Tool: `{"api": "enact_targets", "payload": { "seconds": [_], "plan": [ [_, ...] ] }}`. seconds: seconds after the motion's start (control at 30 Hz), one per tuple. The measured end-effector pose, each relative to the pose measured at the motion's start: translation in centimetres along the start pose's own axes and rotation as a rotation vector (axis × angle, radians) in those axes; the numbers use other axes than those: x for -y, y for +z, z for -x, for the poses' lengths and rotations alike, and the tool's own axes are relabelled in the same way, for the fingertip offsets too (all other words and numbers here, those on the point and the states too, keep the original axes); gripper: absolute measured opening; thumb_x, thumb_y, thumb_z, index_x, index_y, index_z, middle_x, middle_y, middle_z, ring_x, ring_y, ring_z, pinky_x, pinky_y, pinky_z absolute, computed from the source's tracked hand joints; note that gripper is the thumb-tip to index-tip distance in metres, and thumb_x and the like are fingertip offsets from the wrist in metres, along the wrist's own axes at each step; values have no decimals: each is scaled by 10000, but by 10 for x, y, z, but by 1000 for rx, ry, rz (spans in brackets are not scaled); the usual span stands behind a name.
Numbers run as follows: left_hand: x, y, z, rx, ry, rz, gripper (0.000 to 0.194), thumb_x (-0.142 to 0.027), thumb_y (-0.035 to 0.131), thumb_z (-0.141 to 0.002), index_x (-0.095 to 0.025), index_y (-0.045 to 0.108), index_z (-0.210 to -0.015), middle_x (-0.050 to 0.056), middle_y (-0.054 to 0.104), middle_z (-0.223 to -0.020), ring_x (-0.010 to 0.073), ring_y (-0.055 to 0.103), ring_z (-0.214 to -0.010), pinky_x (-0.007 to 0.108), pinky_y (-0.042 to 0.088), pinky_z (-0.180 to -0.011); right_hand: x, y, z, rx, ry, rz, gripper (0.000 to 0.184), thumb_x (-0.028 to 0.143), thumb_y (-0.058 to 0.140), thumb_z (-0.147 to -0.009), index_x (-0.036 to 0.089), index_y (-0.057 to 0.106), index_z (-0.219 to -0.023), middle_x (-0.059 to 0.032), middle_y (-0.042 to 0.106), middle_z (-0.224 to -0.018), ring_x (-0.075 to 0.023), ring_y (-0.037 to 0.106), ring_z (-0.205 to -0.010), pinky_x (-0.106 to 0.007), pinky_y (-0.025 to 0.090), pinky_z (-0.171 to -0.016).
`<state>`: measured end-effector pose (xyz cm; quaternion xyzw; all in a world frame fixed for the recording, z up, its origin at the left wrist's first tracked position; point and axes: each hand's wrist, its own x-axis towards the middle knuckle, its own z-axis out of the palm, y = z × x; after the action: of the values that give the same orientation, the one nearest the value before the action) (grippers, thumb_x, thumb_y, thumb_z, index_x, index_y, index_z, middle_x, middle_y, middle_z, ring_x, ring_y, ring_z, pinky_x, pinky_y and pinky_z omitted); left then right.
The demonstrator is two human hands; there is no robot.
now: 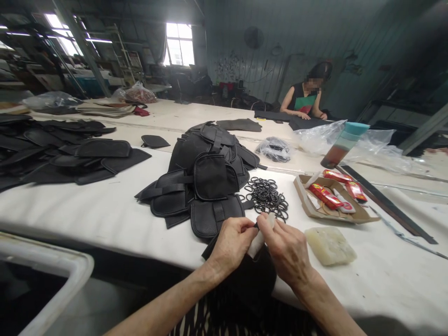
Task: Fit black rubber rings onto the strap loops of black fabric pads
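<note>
My left hand (231,242) is closed in a pinch on a black leather-like piece (257,275), which hangs over the table edge at my lap. Close against it, my right hand (285,247) is closed too, with a whitish strip (257,246) showing between its fingers; what this strip is I cannot make out. A small black end pokes out between the two hands, and the fingertips hide the rest. Just beyond them lie a heap of black metal rings (264,193) and a pile of black stitched pouch pieces with straps (217,179).
Right of my hands are a yellowish translucent block (331,246) and a cardboard tray (336,215) with red packets. Behind stand a teal-lidded bottle (345,145) and plastic bags. More black pieces (70,149) cover the left. Across the table another person (304,98) handles dark material.
</note>
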<state>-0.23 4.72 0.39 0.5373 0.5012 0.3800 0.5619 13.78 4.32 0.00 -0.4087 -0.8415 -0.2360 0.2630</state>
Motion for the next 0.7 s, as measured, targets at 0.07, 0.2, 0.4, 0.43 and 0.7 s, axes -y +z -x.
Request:
{"api": "enact_targets", "payload": {
  "seconds": [0.07, 0.2, 0.4, 0.43, 0.7],
  "plan": [
    [3, 1, 1, -10, 36, 10, 244, -338, 547, -757, -123, 662, -741, -6, 564, -552, 108, 479, -497, 212, 334, -460, 1, -1, -1, -44, -3, 27, 228, 98, 358, -897, 128, 528, -1047, -91, 647, -707, -196, 539, -615, -290, 354, -547],
    [7, 2, 5, -55, 80, 23, 315, -312, 541, -789, -139, 595, -1047, -65, 463, -501, 86, 399, -466, 203, 333, -479, 1, -3, -1, -82, -23, 20, 238, 85, 342, -894, 144, 535, -1020, -102, 651, -755, -188, 522, -606, -296, 362, -570],
    [7, 3, 9, -43, 63, 106, 413, -275, 534, -792, -139, 532, -1182, -57, 520, -556, 100, 481, -512, 211, 385, -530, -2, -4, -1, -132, -78, -30, 247, 67, 326, -880, 157, 547, -947, -119, 635, -780, -200, 532, -670, -297, 416, -617],
    [6, 3, 9, -44, 54, 119, 414, -267, 534, -791, -130, 533, -1182, -58, 516, -553, 100, 484, -512, 209, 383, -522, -2, -5, -1, -143, -93, -32, 241, 68, 333, -879, 155, 551, -937, -125, 636, -789, -203, 536, -684, -299, 424, -627],
    [5, 6, 9, -98, 0, 219, 420, -228, 559, -766, -119, 545, -1171, -61, 516, -577, 108, 552, -546, 230, 455, -585, 1, 0, 1, -107, -42, -276, 205, 86, 378, -888, 177, 561, -876, -84, 634, -766, -175, 537, -655, -281, 427, -582]
  ]
}}
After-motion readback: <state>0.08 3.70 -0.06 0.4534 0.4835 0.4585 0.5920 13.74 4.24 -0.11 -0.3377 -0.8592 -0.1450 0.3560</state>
